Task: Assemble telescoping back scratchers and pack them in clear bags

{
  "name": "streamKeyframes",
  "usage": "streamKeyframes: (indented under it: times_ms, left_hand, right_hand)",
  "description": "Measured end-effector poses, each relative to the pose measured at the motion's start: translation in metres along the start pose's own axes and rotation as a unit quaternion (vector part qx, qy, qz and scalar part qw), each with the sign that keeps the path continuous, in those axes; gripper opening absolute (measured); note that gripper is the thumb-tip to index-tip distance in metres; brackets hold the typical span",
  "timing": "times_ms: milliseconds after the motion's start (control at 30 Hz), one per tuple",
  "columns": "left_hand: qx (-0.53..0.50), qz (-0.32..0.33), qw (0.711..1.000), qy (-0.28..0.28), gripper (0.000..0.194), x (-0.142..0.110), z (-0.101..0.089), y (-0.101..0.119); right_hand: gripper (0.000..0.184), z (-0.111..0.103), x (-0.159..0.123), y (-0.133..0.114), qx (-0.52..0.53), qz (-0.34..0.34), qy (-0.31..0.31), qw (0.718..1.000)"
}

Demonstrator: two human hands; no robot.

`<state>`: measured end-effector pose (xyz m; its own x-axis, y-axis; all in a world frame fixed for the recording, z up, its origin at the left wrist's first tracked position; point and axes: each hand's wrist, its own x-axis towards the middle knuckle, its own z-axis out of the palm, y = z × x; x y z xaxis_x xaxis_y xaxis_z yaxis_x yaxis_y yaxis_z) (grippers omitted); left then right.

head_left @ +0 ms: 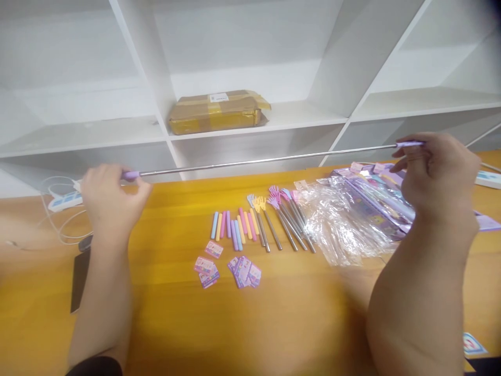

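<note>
A telescopic back scratcher (266, 158), its thin metal rod drawn out long, spans the view above the table between my two hands. My left hand (111, 193) is closed around its purple end at the left. At the right, my right hand (434, 167) grips the other purple end; the fingers there partly hide it. Below the rod lie several back scratchers (287, 219) with pink, yellow and blue claw heads and metal rods. Beside them are rows of coloured handle sleeves (235, 228). Small printed cards (243, 271) lie in front of these.
Crumpled clear plastic bags (340, 224) lie right of the back scratchers, against a purple display box (364, 193). A taped cardboard parcel (219, 112) rests on the white shelf behind. At the left are a power strip (64, 201) with cables and a dark flat object (80, 282).
</note>
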<state>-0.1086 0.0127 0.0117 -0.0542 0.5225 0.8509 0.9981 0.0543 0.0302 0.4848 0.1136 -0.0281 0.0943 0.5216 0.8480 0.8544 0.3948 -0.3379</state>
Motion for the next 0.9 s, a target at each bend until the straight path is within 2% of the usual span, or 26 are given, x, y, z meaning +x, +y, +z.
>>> streamKeyframes:
  times_ms: [167,433,700,900]
  left_hand:
    - [-0.005,-0.01,1.0,0.016,0.009,0.001,0.002,-0.004]
    - [-0.063,-0.019,0.998,-0.014,0.011,0.001,0.003,-0.002]
    - [-0.065,0.092,0.994,-0.017,0.018,-0.001,0.005,-0.004]
    - [-0.05,0.104,0.993,-0.013,0.015,-0.003,0.004,0.001]
  right_hand:
    - [0.029,0.001,0.001,-0.007,0.013,0.037,-0.015,0.999]
    - [0.034,0.005,0.004,-0.006,-0.018,0.063,-0.035,0.997]
    - [0.032,0.006,0.004,-0.01,-0.052,0.123,-0.061,0.989]
    - [0.034,0.005,0.005,-0.022,-0.067,0.142,-0.043,0.987]
